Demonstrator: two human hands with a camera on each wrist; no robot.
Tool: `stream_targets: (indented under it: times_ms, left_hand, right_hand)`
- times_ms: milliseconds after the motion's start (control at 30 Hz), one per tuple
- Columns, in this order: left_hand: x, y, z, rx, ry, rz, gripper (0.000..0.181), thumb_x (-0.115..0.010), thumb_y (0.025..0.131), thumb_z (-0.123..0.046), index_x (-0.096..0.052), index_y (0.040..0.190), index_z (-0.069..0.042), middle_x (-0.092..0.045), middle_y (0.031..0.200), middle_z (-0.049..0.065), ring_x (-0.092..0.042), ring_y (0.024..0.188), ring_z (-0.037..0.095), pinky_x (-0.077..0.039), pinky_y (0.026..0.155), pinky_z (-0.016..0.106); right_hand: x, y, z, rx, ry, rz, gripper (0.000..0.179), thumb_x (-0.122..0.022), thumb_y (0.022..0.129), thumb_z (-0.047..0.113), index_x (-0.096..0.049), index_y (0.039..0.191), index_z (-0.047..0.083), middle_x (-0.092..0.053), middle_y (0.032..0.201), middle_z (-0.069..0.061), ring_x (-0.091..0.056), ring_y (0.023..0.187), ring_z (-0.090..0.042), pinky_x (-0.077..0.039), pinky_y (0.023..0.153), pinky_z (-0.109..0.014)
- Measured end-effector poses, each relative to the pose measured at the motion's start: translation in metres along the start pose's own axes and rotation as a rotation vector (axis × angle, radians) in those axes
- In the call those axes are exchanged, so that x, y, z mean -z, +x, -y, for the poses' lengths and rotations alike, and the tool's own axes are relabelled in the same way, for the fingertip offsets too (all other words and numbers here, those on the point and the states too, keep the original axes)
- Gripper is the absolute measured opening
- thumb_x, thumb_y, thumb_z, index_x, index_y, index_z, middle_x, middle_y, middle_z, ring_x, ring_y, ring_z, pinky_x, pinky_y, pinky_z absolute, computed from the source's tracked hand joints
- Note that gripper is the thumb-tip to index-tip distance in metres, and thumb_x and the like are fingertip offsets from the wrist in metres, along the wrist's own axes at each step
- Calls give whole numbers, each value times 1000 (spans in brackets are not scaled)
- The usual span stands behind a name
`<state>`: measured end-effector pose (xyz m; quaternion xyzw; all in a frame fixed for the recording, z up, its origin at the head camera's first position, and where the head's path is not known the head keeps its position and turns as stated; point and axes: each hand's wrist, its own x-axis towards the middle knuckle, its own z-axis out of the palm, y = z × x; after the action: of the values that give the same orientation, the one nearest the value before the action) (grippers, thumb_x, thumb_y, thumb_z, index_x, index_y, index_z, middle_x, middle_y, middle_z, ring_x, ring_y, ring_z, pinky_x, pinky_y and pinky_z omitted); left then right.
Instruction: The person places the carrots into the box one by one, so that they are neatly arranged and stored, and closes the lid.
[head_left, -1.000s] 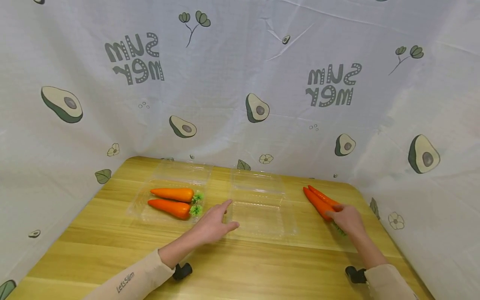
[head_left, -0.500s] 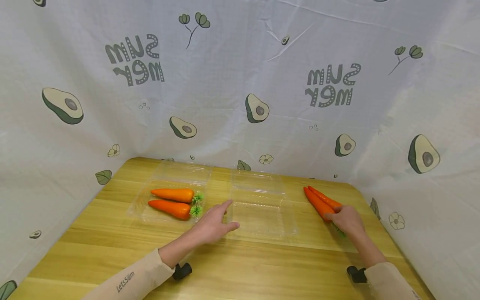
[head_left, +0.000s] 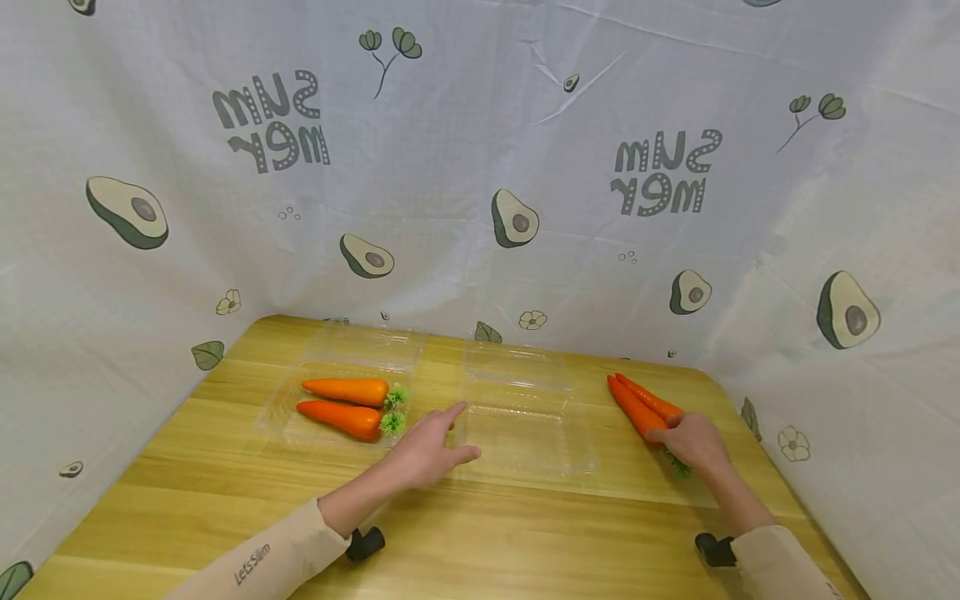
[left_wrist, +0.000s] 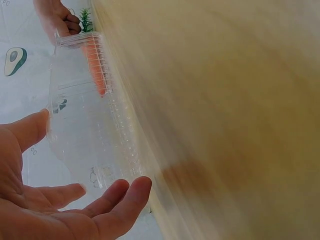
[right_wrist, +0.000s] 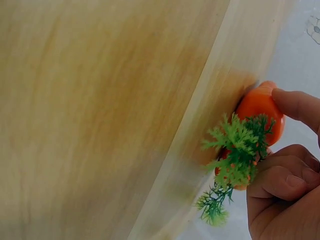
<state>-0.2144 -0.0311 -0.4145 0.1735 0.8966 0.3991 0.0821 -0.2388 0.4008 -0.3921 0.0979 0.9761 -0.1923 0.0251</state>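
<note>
Two orange carrots with green tops lie side by side at the table's right: a front carrot [head_left: 632,406] and a rear carrot [head_left: 651,400]. My right hand [head_left: 697,446] grips the front one near its leafy end. In the right wrist view the thumb presses its orange body [right_wrist: 260,112] and the other fingers are curled; green leaves [right_wrist: 235,145] partly cover both carrots. A clear plastic box [head_left: 525,442], lid folded back, stands mid-table with nothing in it. At its left edge is my left hand [head_left: 431,450], fingers extended and holding nothing; whether it touches the box I cannot tell.
To the left, another clear lidded box [head_left: 277,417] stands open with two carrots [head_left: 345,390] in it, leaves pointing right. A patterned white curtain [head_left: 450,167] hangs behind the wooden table [head_left: 525,533] and along both sides.
</note>
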Motion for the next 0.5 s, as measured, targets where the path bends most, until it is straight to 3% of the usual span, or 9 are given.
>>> stream_targets:
  times_ms: [500]
  left_hand:
    - [-1, 1, 0, 1, -8, -12, 80, -71, 93, -44, -35, 157, -13, -57, 139, 20, -56, 127, 35, -47, 102, 56]
  right_hand:
    - [-1, 1, 0, 22, 18, 26, 69, -74, 86, 42, -63, 118, -18, -61, 119, -39, -62, 97, -43, -52, 78, -48]
